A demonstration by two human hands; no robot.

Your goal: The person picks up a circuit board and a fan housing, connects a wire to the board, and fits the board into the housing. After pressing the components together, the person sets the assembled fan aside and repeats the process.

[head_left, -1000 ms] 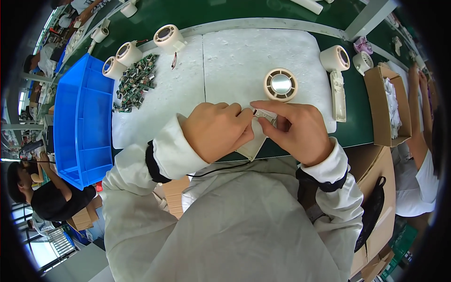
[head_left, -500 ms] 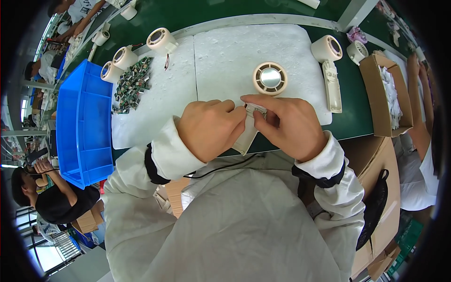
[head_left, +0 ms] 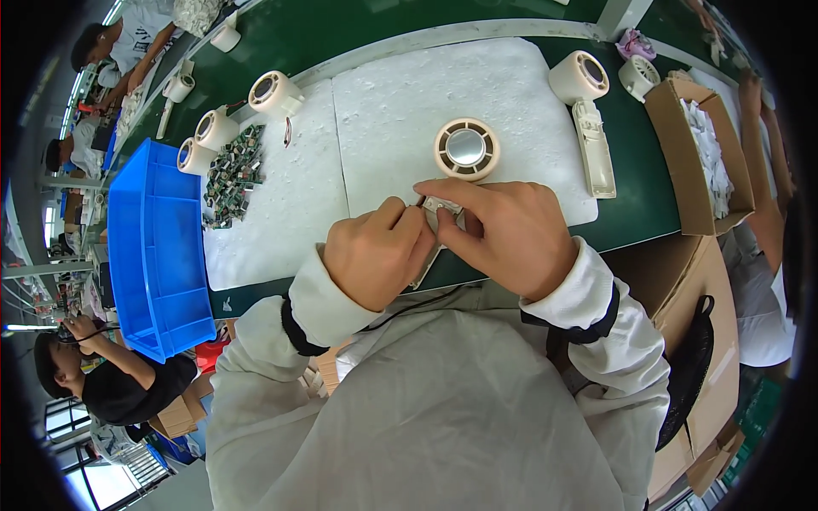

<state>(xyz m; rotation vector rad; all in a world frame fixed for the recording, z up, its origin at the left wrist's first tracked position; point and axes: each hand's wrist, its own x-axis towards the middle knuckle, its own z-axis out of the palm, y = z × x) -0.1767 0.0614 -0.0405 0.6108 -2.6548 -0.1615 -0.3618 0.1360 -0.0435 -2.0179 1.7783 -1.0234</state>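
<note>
I have both hands close together near the front edge of the white foam sheet (head_left: 383, 128), and they're busy. The left hand (head_left: 375, 254) has its fingers curled against a cream plastic fan handle (head_left: 428, 266); the right hand (head_left: 511, 237) pinches over the upper end, index finger stretched across, thumb below. So both are on that handle, which slants down toward the body, its lower tip poking out between them. Just beyond the fingers, a round fan head (head_left: 466, 148) lies with its silver disc facing up; I can't tell whether it joins the handle, since the fingers cover that spot.

Over to the left, a heap of small green circuit boards (head_left: 232, 180) sits between the blue divided bin (head_left: 128, 247) and the open foam. On the right, another fan (head_left: 579, 78) lies with its handle toward me, near an open cardboard box (head_left: 677, 166) of white pieces.
</note>
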